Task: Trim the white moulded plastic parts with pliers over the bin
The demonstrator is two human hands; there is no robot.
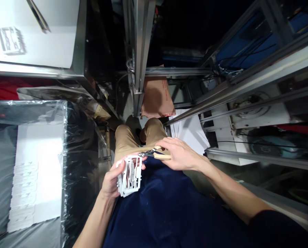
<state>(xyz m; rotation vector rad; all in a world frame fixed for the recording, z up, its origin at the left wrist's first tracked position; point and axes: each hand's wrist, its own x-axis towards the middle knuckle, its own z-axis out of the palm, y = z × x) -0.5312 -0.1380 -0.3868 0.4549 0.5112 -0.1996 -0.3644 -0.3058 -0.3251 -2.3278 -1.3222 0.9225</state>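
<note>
My left hand [113,179] is closed around a small stack of white plastic frames [130,176] with open slots, held above my lap. In my right hand [179,154] is a pair of nippers [161,155] with cream handles and dark metal jaws. The nippers' tips meet the upper edge of the frames, close to my left fingertips; whether the jaws are closed on the plastic is too small to tell. Some of my right fingers are hidden behind the handles.
At left, a box lined with clear plastic [64,137] holds white sheets and rows of white parts [24,193]. Above it stands a metal-edged table [58,51] with another white frame [12,40]. Metal rails [247,84] run along the right. A brown paper sack [156,98] lies ahead.
</note>
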